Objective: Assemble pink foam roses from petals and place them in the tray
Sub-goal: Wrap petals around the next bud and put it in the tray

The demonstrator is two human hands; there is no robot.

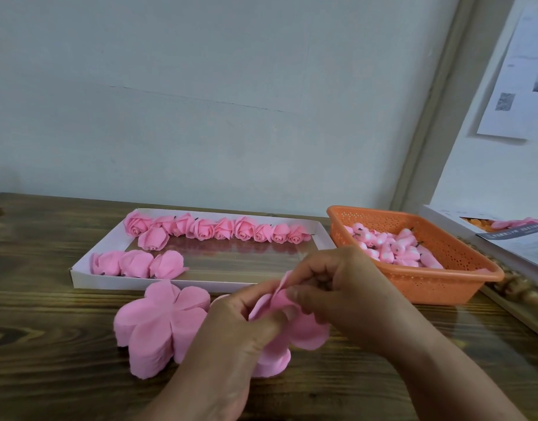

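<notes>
Pink foam petals [284, 302] sat pinched between both hands at the middle of the wooden table [49, 314]. The left hand [246, 326] came up from below, its thumb and fingers curled onto the lower edge of the petal sheet. The right hand [337, 287] reached in from the right, thumb and fingers closed on the upper folds, so the two hands met on the same piece, touching or nearly so. Loose lobes of the sheet hung out under the right hand and below the left wrist.

Just left of the left hand lay a thick stack of flower-shaped petal sheets [161, 326], flat on the table and untouched. Beyond both hands sat the white tray [79, 278]. A row of finished roses [219, 229] ran along its far side, and three more roses [137, 264] lay on their sides at its near left corner, past the stack.

To the right of the right hand stood an orange perforated basket [438, 284], holding pink bud cores [392, 247] with dark stems. Farther right, at the table's edge, lay printed papers [526, 247].
</notes>
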